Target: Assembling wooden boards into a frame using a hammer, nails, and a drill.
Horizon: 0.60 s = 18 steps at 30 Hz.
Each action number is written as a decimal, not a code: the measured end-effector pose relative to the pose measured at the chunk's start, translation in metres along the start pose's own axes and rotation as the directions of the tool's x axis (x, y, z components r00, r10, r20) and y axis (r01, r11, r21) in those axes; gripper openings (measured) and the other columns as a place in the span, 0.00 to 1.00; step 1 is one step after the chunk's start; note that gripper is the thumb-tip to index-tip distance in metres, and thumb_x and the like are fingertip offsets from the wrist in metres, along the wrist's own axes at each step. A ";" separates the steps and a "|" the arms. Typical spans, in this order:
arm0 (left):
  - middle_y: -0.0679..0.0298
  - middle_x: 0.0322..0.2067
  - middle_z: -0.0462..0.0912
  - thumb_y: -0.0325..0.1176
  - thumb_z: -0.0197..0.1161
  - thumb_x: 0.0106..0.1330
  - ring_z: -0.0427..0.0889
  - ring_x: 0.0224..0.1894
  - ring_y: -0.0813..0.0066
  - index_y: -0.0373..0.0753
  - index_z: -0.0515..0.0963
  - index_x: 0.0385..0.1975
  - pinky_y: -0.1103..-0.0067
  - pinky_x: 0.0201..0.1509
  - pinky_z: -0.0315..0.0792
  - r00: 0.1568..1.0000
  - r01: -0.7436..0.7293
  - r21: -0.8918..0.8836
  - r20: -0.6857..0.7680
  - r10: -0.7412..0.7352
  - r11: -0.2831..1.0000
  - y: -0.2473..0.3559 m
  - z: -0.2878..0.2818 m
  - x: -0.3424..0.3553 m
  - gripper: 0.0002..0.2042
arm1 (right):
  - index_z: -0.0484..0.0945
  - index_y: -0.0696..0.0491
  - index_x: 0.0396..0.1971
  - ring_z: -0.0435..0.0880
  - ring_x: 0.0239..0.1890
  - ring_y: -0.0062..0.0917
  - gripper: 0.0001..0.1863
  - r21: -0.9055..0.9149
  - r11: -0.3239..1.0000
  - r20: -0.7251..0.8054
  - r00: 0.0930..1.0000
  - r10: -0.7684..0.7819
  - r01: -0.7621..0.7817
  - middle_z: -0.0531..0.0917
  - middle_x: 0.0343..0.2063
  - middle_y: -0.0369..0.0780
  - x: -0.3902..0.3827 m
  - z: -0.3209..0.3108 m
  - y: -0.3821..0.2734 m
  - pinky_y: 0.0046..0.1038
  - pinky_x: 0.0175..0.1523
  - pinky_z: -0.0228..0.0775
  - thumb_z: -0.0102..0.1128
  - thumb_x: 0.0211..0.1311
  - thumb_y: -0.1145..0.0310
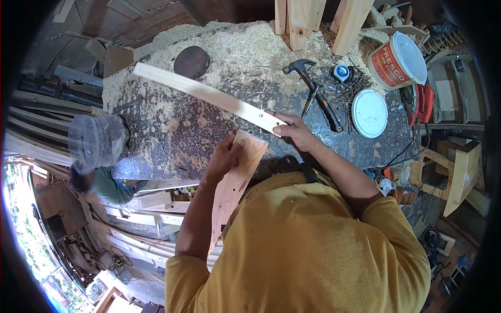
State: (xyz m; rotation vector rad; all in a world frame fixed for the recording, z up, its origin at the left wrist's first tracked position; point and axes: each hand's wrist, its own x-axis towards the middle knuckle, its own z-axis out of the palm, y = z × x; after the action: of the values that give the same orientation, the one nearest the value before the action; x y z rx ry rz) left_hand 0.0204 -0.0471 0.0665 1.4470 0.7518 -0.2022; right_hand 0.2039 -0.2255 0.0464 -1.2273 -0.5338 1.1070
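Note:
My right hand (292, 130) grips the lower end of a long, narrow pale wooden strip (198, 94), which angles up to the left over the worktable. A few small holes show near the held end. My left hand (227, 154) is closed on the edge of a wider reddish board (232, 182), whose top end lies just below the strip and whose lower part runs down beside my body. A dark-handled tool (308, 172), partly hidden, is near my waist under my right forearm.
Sawdust coats the worktable (151, 146). On it are a hammer (326, 112), tape measure (341, 73), nails (342, 91), lid (369, 112), bucket (394, 60), red power tool (420, 104), dark disc (191, 61), plastic container (96, 143) and upright timbers (300, 23). Another person (109, 185) is at left.

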 end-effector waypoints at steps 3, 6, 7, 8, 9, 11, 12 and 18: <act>0.71 0.23 0.73 0.42 0.53 0.68 0.69 0.23 0.86 0.34 0.75 0.41 0.83 0.26 0.67 0.998 -0.016 0.009 0.057 0.015 1.000 0.006 0.003 -0.003 0.15 | 0.67 0.59 0.59 0.70 0.55 0.22 0.31 0.004 1.000 0.032 0.999 0.030 -0.030 0.73 0.56 0.41 -0.004 0.012 -0.003 0.23 0.61 0.57 0.62 0.54 0.66; 0.72 0.23 0.73 0.42 0.53 0.69 0.69 0.24 0.87 0.33 0.75 0.41 0.83 0.27 0.67 0.994 -0.104 -0.036 0.029 0.105 0.994 0.003 0.008 0.000 0.16 | 0.67 0.61 0.58 0.71 0.55 0.21 0.32 -0.023 0.999 0.024 0.999 0.036 -0.035 0.74 0.55 0.40 -0.002 0.017 0.009 0.23 0.61 0.58 0.63 0.54 0.65; 0.73 0.23 0.73 0.42 0.52 0.69 0.69 0.24 0.87 0.33 0.75 0.41 0.83 0.28 0.68 0.987 -0.160 -0.091 -0.028 0.158 0.983 0.002 0.010 0.001 0.16 | 0.67 0.61 0.58 0.71 0.55 0.21 0.32 -0.044 0.998 0.029 0.999 0.044 -0.043 0.74 0.55 0.40 -0.002 0.017 0.013 0.23 0.61 0.58 0.63 0.54 0.65; 0.73 0.23 0.73 0.42 0.52 0.69 0.69 0.24 0.87 0.33 0.75 0.41 0.83 0.28 0.68 0.987 -0.159 -0.092 -0.026 0.157 0.983 0.001 0.011 0.001 0.16 | 0.67 0.61 0.58 0.71 0.55 0.21 0.32 -0.064 0.997 0.035 0.998 0.053 -0.051 0.74 0.55 0.40 -0.003 0.017 0.017 0.23 0.61 0.58 0.63 0.54 0.65; 0.73 0.23 0.73 0.41 0.52 0.69 0.70 0.25 0.87 0.33 0.75 0.42 0.83 0.29 0.68 0.982 -0.187 -0.079 -0.022 0.186 0.979 0.005 0.012 0.000 0.16 | 0.67 0.61 0.58 0.71 0.55 0.21 0.32 -0.065 0.997 0.034 0.998 0.054 -0.051 0.74 0.55 0.40 -0.003 0.018 0.017 0.23 0.61 0.58 0.63 0.54 0.65; 0.72 0.24 0.74 0.41 0.51 0.69 0.70 0.26 0.87 0.33 0.75 0.43 0.84 0.31 0.69 0.976 -0.216 -0.068 -0.017 0.215 0.974 0.009 0.011 0.001 0.16 | 0.67 0.62 0.58 0.71 0.54 0.20 0.32 -0.119 0.993 0.009 1.000 0.000 0.001 0.75 0.54 0.40 -0.003 0.019 0.017 0.23 0.61 0.59 0.64 0.54 0.65; 0.71 0.25 0.75 0.41 0.51 0.69 0.71 0.28 0.87 0.33 0.75 0.43 0.83 0.34 0.69 0.993 -0.117 -0.086 0.004 0.117 0.989 0.010 0.010 0.001 0.16 | 0.67 0.62 0.58 0.71 0.54 0.20 0.32 -0.120 0.993 0.008 1.000 0.002 -0.001 0.75 0.54 0.40 -0.004 0.019 0.016 0.23 0.61 0.59 0.64 0.54 0.65; 0.69 0.28 0.78 0.39 0.52 0.69 0.72 0.32 0.85 0.32 0.77 0.40 0.81 0.40 0.68 0.999 0.015 -0.090 0.034 -0.012 0.996 0.013 0.008 0.008 0.15 | 0.68 0.60 0.58 0.71 0.54 0.20 0.31 -0.163 0.985 0.015 0.998 0.064 -0.061 0.75 0.53 0.40 -0.007 0.022 0.002 0.23 0.60 0.59 0.63 0.55 0.64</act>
State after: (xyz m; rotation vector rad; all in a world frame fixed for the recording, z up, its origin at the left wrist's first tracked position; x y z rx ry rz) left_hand 0.0363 -0.0503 0.0720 1.3497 0.7347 -0.2002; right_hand 0.1824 -0.2214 0.0527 -1.3830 -0.6140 1.1477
